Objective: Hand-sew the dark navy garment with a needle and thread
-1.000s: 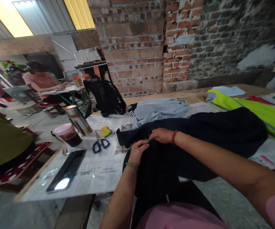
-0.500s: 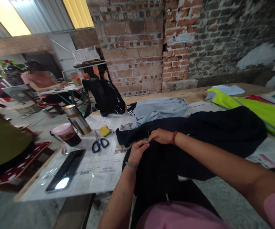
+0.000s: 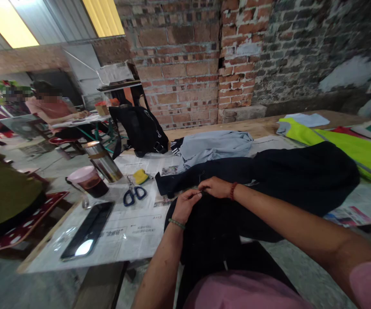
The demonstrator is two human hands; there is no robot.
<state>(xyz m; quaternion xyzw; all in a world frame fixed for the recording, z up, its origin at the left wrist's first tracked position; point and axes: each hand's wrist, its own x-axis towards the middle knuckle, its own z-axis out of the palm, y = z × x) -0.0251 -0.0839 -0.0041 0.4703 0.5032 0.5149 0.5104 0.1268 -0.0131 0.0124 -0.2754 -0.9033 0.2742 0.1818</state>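
Observation:
Black cloth (image 3: pixel 211 227), apparently a garment, hangs over the table edge onto my lap. My left hand (image 3: pixel 186 207), with a green bead bracelet, pinches the top edge of this cloth between thumb and fingers. Close against those fingertips, my right hand (image 3: pixel 217 188) is closed in a pinch; what it holds is too small to make out. It wears a red bead bracelet. Just beyond both hands lies a dark navy garment (image 3: pixel 301 171), stretching to the right across the table.
Left on the newspaper-covered table (image 3: pixel 137 236) are a phone (image 3: pixel 89 229), blue-handled scissors (image 3: pixel 134 194), a yellow sponge-like piece (image 3: pixel 140 176), a lidded cup (image 3: pixel 90 182) and a steel flask (image 3: pixel 103 161). Behind are a black backpack (image 3: pixel 142 131), grey clothing (image 3: pixel 216 146) and a neon-yellow garment (image 3: pixel 353 150).
My right hand has shifted slightly left and down, its fingertips now meeting those of my left hand. The dark cloth's near right edge has moved, showing more newspaper.

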